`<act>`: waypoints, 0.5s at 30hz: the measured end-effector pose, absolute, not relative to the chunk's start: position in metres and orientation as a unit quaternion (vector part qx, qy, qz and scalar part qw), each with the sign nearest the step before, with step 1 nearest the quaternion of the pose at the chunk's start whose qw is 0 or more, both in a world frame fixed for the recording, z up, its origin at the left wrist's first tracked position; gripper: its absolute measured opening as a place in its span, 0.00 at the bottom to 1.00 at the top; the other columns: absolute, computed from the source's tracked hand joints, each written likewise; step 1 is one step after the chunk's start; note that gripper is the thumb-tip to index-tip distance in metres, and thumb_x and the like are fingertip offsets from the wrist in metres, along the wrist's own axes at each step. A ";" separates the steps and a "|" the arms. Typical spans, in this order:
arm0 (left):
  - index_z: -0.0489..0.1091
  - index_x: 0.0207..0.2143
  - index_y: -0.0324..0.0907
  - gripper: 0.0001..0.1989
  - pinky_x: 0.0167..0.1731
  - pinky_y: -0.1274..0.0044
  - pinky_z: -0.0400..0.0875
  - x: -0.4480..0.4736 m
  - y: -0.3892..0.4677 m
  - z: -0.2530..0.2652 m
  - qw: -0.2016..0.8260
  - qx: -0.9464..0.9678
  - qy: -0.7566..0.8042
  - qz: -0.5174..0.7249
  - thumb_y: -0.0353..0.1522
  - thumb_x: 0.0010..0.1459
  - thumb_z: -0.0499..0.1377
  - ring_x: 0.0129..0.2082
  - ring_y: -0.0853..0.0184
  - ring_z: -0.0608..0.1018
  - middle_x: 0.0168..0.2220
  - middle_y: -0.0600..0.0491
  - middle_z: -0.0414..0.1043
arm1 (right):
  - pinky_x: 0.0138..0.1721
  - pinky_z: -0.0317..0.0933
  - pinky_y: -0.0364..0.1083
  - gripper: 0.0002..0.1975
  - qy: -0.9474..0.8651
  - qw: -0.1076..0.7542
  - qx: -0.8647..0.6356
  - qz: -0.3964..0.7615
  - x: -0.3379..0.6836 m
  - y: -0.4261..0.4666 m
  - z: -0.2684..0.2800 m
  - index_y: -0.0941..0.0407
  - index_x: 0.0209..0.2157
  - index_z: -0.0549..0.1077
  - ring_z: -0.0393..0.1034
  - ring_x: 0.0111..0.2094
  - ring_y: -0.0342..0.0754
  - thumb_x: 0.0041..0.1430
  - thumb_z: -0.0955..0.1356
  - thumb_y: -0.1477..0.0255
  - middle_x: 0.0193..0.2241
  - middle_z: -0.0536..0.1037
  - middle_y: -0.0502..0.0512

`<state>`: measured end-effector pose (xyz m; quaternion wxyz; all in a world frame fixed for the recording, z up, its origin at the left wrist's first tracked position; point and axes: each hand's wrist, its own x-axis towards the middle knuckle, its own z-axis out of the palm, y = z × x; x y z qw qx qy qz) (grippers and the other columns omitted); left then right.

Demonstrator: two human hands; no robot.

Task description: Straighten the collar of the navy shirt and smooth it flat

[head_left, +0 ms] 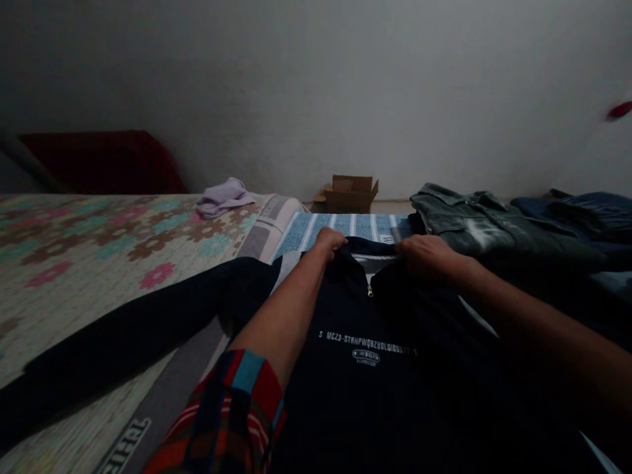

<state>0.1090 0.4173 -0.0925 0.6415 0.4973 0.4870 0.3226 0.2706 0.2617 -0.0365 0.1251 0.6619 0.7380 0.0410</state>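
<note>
A dark navy zip-neck sweatshirt (pixel 345 395) lies spread out in front of me, chest print facing up and one sleeve stretched to the left. Its collar is held at both sides. My left hand (pixel 330 242) is closed on the left side of the collar, and my right hand (pixel 424 253) grips the right side. Between them the neck opening shows a grey-white lining, with a small zip pull (pixel 370 290) below it. The sweatshirt's right part fades into deep shadow.
A flowered bedspread (pixel 123 250) covers the left, with a lilac cloth (pixel 224 197) on it. A striped blue cloth (pixel 340 227) lies beyond the collar. Behind stands an open cardboard box (pixel 350 197). Folded dark green clothing (pixel 484 220) and blue jeans (pixel 587 214) lie at right.
</note>
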 end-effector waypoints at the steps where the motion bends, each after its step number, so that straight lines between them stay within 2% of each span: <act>1: 0.64 0.49 0.40 0.16 0.41 0.66 0.71 0.105 0.417 -0.092 0.641 0.482 0.509 0.312 0.36 0.60 0.56 0.43 0.63 0.73 0.48 0.48 0.67 | 0.32 0.63 0.46 0.15 0.737 0.125 0.663 0.042 0.271 0.262 -0.037 0.61 0.42 0.72 0.73 0.38 0.55 0.54 0.61 0.80 0.37 0.77 0.66; 3: 0.67 0.46 0.37 0.14 0.37 0.68 0.72 0.097 0.414 -0.090 0.641 0.458 0.545 0.288 0.33 0.58 0.58 0.39 0.63 0.75 0.43 0.47 0.70 | 0.32 0.63 0.46 0.17 0.735 0.124 0.665 0.043 0.270 0.261 -0.040 0.60 0.47 0.69 0.73 0.39 0.55 0.55 0.60 0.79 0.38 0.76 0.66; 5: 0.69 0.39 0.34 0.10 0.31 0.69 0.73 0.089 0.412 -0.087 0.655 0.438 0.550 0.275 0.28 0.53 0.61 0.31 0.63 0.76 0.33 0.47 0.73 | 0.33 0.63 0.46 0.19 0.731 0.125 0.669 0.043 0.269 0.261 -0.043 0.60 0.49 0.67 0.72 0.40 0.55 0.56 0.60 0.79 0.39 0.76 0.66; 8: 0.70 0.32 0.33 0.06 0.26 0.72 0.73 0.080 0.406 -0.081 0.691 0.415 0.523 0.278 0.22 0.48 0.61 0.22 0.65 0.75 0.22 0.50 0.71 | 0.34 0.63 0.47 0.18 0.724 0.127 0.677 0.043 0.266 0.261 -0.047 0.60 0.48 0.68 0.72 0.41 0.57 0.57 0.59 0.79 0.39 0.76 0.67; 15: 0.70 0.33 0.37 0.11 0.31 0.74 0.73 0.064 0.391 -0.080 0.750 0.384 0.432 0.322 0.18 0.47 0.59 0.23 0.69 0.75 0.23 0.54 0.71 | 0.34 0.63 0.50 0.16 0.709 0.122 0.694 0.036 0.263 0.264 -0.055 0.62 0.45 0.70 0.73 0.40 0.59 0.58 0.58 0.78 0.38 0.76 0.68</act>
